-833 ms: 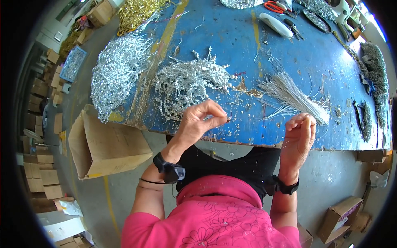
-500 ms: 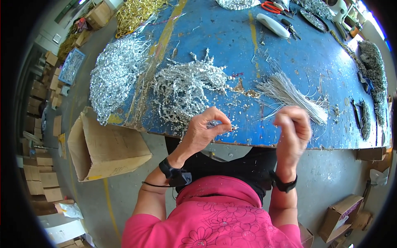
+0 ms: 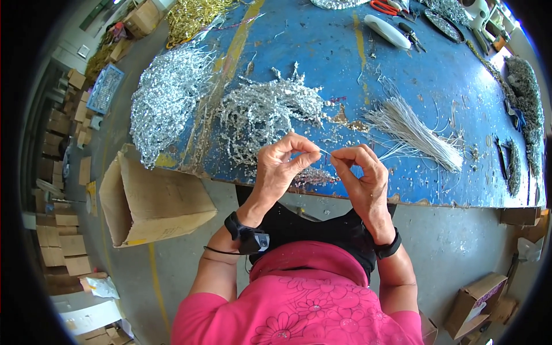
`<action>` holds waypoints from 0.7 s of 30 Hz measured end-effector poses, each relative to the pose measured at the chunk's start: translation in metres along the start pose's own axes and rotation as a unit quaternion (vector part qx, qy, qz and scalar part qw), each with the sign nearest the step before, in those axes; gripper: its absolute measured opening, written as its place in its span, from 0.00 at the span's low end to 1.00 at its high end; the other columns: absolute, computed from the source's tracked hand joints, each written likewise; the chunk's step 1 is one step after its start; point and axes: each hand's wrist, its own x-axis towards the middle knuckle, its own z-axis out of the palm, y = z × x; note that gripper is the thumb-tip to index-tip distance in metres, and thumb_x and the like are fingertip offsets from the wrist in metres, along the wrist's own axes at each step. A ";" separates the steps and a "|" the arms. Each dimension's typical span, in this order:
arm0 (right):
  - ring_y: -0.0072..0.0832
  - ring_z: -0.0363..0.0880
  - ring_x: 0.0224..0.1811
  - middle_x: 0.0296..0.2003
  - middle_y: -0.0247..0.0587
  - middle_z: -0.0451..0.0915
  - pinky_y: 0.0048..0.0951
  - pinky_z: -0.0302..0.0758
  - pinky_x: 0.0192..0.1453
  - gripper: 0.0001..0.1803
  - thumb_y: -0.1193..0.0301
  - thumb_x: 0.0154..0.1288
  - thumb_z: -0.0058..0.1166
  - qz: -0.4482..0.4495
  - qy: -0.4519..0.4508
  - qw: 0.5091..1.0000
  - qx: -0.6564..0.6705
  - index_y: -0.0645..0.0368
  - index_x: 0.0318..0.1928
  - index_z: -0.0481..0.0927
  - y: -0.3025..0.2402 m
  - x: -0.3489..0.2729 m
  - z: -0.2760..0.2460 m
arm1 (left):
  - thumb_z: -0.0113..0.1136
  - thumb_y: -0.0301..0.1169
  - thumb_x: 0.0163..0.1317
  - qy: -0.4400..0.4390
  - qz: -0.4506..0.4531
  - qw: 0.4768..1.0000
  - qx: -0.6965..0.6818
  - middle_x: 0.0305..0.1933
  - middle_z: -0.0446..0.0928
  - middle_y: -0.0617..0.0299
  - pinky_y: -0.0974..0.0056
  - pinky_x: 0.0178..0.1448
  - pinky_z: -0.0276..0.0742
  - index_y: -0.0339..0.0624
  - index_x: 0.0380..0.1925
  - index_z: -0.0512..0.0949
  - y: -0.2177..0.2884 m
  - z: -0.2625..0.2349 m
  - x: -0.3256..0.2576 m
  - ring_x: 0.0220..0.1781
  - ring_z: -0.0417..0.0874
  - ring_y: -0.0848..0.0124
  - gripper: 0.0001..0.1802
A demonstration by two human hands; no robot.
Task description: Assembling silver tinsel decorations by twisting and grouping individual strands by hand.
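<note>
My left hand [image 3: 279, 172] is closed in a pinch, thumb against forefinger, at the table's near edge. Facing it, my right hand [image 3: 366, 181] pinches too, the fingertips of both almost meeting. A thin whitish wire [image 3: 325, 152] spans the small gap between them. Whether other strands are inside the fingers is hidden. Beyond my left hand lies a loose heap of silver glittery strands [image 3: 261, 106]. A bundle of thin silver wires [image 3: 422, 141] rests to the right, past my right hand. Some pinkish-silver strands [image 3: 313, 176] show just under the hands.
Silver tinsel [image 3: 167, 103] covers the table's left side, with gold tinsel [image 3: 198, 20] behind it. Pliers [image 3: 411, 38], red-handled scissors [image 3: 386, 7] and a white oblong object [image 3: 386, 31] lie far back. An open cardboard box [image 3: 167, 198] stands below the left edge.
My right hand has moved left from beside the wire bundle to meet my left hand. The wire now shows between their fingertips. The whole view has shifted slightly.
</note>
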 end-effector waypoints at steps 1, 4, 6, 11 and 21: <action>0.28 0.76 0.26 0.25 0.37 0.76 0.27 0.72 0.31 0.07 0.81 0.53 0.62 -0.006 0.000 1.000 -0.007 0.61 0.34 0.79 0.000 0.000 0.000 | 0.65 0.23 0.56 -0.001 0.003 1.000 0.001 0.33 0.79 0.67 0.73 0.43 0.72 0.39 0.30 0.80 0.000 0.000 0.000 0.36 0.76 0.80 0.03; 0.28 0.76 0.27 0.25 0.36 0.76 0.27 0.71 0.32 0.07 0.80 0.53 0.62 -0.004 -0.006 1.000 -0.002 0.60 0.33 0.79 -0.001 -0.001 -0.001 | 0.65 0.22 0.55 -0.001 -0.028 1.000 -0.001 0.33 0.79 0.67 0.72 0.45 0.72 0.39 0.30 0.80 0.000 -0.001 0.000 0.37 0.76 0.80 0.03; 0.28 0.76 0.27 0.25 0.36 0.76 0.28 0.71 0.32 0.07 0.80 0.53 0.62 -0.005 -0.009 1.000 -0.008 0.60 0.33 0.79 -0.003 -0.001 -0.001 | 0.65 0.22 0.55 -0.010 -0.022 1.000 -0.008 0.33 0.79 0.67 0.72 0.45 0.72 0.39 0.30 0.80 -0.002 0.000 0.001 0.38 0.76 0.80 0.03; 0.29 0.75 0.28 0.25 0.36 0.76 0.28 0.70 0.33 0.07 0.79 0.52 0.62 -0.004 -0.017 1.000 -0.020 0.59 0.33 0.79 -0.003 -0.001 -0.001 | 0.65 0.22 0.55 -0.022 -0.025 0.999 -0.022 0.33 0.79 0.67 0.71 0.48 0.71 0.39 0.29 0.81 -0.001 0.000 0.000 0.39 0.76 0.80 0.02; 0.24 0.79 0.37 0.32 0.35 0.81 0.25 0.74 0.45 0.07 0.70 0.62 0.58 0.112 -0.086 0.983 0.121 0.61 0.38 0.80 -0.008 0.006 -0.011 | 0.64 0.24 0.57 -0.062 0.044 0.997 -0.028 0.49 0.74 0.61 0.67 0.53 0.71 0.41 0.32 0.79 -0.001 0.004 -0.002 0.51 0.74 0.75 0.04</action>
